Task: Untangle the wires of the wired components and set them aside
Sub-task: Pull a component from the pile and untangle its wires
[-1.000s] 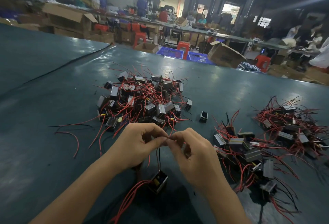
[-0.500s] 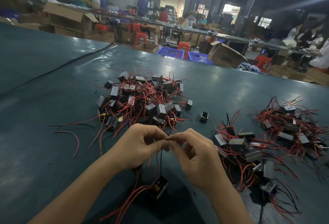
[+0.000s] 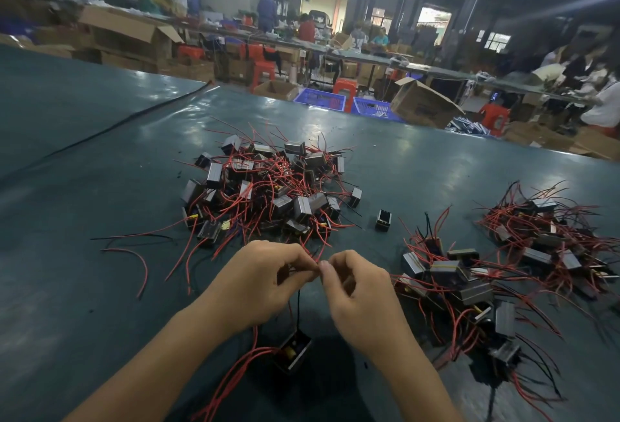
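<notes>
Black wire (image 3: 298, 307) ran straight down from where the left hand (image 3: 265, 274) and the right hand (image 3: 355, 290) both pinched it. The component (image 3: 293, 351) was below them, by the table's (image 3: 100, 186) near edge.

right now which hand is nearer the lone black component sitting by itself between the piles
Right. The right hand is in front of the lone component, slightly to its left; the left hand is further left, in front of the big pile. Both pinch a wire.
</notes>
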The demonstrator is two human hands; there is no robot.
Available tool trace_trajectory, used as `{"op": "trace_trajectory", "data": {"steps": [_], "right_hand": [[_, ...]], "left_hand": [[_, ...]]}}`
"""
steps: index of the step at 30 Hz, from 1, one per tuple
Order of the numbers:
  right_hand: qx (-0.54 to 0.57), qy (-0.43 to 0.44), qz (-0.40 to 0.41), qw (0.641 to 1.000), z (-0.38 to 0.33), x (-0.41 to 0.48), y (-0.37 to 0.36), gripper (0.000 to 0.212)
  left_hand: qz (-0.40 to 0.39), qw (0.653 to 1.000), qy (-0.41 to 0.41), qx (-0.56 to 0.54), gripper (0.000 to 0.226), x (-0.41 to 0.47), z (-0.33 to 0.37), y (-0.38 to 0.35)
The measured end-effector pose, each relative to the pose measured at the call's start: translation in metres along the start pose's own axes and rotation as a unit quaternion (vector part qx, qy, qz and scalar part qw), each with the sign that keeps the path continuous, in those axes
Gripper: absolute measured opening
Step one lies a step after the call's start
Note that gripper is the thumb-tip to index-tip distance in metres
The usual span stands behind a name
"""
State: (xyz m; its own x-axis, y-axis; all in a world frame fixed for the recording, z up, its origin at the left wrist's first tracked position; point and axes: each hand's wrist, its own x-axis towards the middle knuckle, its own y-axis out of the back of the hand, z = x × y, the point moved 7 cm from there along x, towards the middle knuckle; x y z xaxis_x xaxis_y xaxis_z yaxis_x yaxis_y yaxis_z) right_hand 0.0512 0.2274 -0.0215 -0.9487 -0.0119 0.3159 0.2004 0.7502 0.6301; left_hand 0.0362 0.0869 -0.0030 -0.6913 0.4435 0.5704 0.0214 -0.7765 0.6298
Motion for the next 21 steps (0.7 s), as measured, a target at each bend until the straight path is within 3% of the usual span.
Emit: {"op": "trace_trajectory", "data": {"steps": [5,8,11,13,15,17,21], "right_hand": [[0.132,-0.202,-0.074,0.968,0.016,-0.002,-0.012,0.027],[0.279,-0.348,-0.147,0.883,0.021,-0.016,-0.019,0.023],[0.374,-0.392,-0.189,0.819,0.020,-0.022,-0.025,0.025],[0.364,-0.353,-0.149,0.849,0.022,-0.016,-0.022,0.026],[0.302,-0.243,-0.063,0.920,0.019,-0.004,-0.011,0.021],[0.226,-0.113,0.013,0.967,0.009,0.003,0.001,0.016],[0.124,0.034,0.044,0.991,-0.005,0.002,0.007,0.017]], "left_hand": [[0.009,0.988,-0.095,0.123,0.007,-0.001,0.017,-0.004],[-0.003,0.985,-0.122,0.125,0.018,-0.002,0.019,-0.006],[0.003,0.987,-0.119,0.109,0.019,-0.003,0.020,-0.006],[0.028,0.991,-0.094,0.090,0.012,-0.002,0.018,-0.001],[0.044,0.993,-0.069,0.082,0.011,-0.001,0.014,0.002],[0.049,0.995,-0.047,0.069,0.014,-0.001,0.010,0.004],[0.055,0.998,0.000,-0.001,0.019,0.000,0.002,0.007]]}}
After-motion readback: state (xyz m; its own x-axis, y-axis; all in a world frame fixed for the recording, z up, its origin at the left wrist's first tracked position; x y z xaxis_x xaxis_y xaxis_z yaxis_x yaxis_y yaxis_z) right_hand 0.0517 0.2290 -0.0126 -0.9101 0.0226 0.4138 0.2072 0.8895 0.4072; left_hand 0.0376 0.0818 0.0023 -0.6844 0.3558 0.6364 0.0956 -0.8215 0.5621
